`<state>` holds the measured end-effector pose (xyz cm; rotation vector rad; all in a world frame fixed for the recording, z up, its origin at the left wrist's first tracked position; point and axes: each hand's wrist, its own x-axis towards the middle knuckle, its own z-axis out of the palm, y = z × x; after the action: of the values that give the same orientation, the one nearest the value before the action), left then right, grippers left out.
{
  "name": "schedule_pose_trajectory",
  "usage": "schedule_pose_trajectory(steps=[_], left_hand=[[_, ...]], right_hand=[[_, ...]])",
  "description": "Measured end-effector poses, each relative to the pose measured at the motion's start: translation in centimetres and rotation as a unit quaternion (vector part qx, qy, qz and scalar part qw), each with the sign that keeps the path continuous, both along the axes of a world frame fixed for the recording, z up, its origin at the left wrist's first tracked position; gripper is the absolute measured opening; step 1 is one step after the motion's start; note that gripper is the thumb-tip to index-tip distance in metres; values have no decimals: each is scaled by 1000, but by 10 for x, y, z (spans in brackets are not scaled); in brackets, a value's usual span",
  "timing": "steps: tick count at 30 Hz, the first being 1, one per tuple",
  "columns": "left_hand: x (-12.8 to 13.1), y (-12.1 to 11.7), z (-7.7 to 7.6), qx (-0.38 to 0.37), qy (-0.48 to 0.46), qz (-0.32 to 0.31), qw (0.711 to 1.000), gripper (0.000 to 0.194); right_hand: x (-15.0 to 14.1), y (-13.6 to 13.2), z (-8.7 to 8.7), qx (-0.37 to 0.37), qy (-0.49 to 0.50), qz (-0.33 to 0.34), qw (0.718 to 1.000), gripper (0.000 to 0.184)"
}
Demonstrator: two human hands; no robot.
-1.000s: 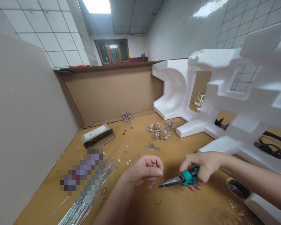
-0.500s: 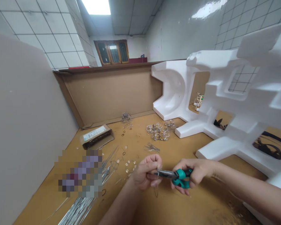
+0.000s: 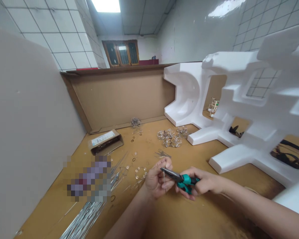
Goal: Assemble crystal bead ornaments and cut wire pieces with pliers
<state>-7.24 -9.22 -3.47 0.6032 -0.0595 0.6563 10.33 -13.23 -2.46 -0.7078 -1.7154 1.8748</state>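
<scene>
My right hand (image 3: 198, 184) is wrapped round the teal and black handles of a pair of long-nose pliers (image 3: 175, 176). Their dark jaws point left, up to the fingers of my left hand (image 3: 157, 177). Those fingers are pinched on a thin metal wire (image 3: 164, 182), which hangs down past the plier tips. Whether the jaws grip the wire is too small to tell. Just beyond my hands lies a small pile of short wire pieces (image 3: 162, 154). Left of my left hand, several clear beads (image 3: 137, 177) are scattered on the table.
A bundle of long straight wires (image 3: 86, 217) lies at the front left, beside a blurred patch. Behind it is an open small cardboard box (image 3: 107, 142). Bent wire pieces (image 3: 171, 141) are heaped at the back, near a large white foam block (image 3: 224, 164) on the right.
The pliers and my right hand have shifted slightly left, and the jaws now tilt up to the left across my left fingers. The view has moved a little too.
</scene>
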Motion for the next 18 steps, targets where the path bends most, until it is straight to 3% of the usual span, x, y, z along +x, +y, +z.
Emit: schedule_pose_trajectory(steps=[10, 18], left_hand=[[1, 2, -3, 1, 27, 10, 1000, 25], [-8, 6, 12, 111, 93, 43, 989, 19]], right_hand=[[4, -7, 11, 21, -62, -36, 997, 40], [23, -13, 37, 151, -206, -37, 966, 46]])
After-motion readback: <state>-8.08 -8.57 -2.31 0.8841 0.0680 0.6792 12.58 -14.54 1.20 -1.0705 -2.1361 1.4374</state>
